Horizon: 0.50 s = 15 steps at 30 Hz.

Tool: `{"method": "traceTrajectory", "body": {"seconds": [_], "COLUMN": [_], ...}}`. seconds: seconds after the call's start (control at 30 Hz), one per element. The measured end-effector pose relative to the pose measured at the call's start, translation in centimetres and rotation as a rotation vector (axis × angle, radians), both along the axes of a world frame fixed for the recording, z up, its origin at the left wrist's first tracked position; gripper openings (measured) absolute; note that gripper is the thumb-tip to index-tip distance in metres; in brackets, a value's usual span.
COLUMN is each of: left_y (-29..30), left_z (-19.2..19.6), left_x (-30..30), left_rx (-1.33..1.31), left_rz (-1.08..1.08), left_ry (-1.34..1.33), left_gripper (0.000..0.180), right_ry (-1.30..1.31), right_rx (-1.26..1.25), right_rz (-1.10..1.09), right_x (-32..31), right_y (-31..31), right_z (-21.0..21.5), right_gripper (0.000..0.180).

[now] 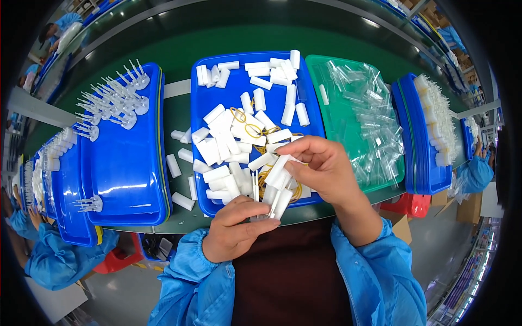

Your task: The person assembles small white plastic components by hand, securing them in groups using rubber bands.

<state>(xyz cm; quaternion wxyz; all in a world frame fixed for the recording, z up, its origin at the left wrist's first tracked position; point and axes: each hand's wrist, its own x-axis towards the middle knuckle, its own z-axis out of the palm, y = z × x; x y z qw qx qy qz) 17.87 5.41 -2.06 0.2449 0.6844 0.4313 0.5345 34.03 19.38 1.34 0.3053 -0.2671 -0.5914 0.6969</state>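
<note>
My left hand (239,225) is closed round the base of a small stand with thin white rods (255,187). White sleeve-like blocks (282,204) sit on some of its rods, while other rods stand bare. Between the thumb and fingertips of my right hand (323,165) is another white block (278,173), tilted just above the stand. Its lower end meets or overlaps the rods; I cannot tell which. Both hands are over the near edge of a blue tray (199,130), which holds many loose white blocks and yellow rubber bands (251,130).
At right, a green tray (340,136) carries transparent plastic sleeves (380,125); beyond it are stacked blue trays (413,141) with filled stands. A left blue tray (125,174) holds bare rod stands (114,100). Loose blocks (183,201) lie between trays. Co-workers in blue sleeves (54,255) sit either side.
</note>
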Motion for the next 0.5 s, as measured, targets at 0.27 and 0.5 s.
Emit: {"method": "traceTrajectory", "body": {"seconds": [0.27,0.5], "left_y": [-0.08,-0.07], "left_z": [-0.4,-0.41], "left_x": [0.07,-0.2], "left_rx": [-0.006,-0.021], "left_rz": [-0.006,-0.015], "left_ry": [-0.055,-0.086], "left_gripper": [0.034,0.034], "right_ry": [-0.135,-0.151], "right_rx": [0.197,0.345], "right_rz": [0.013,0.008], "right_x": [0.64,0.66], "right_y": [0.35,0.56], "right_z": [0.55,0.81], "right_gripper": [0.024,0.026]}}
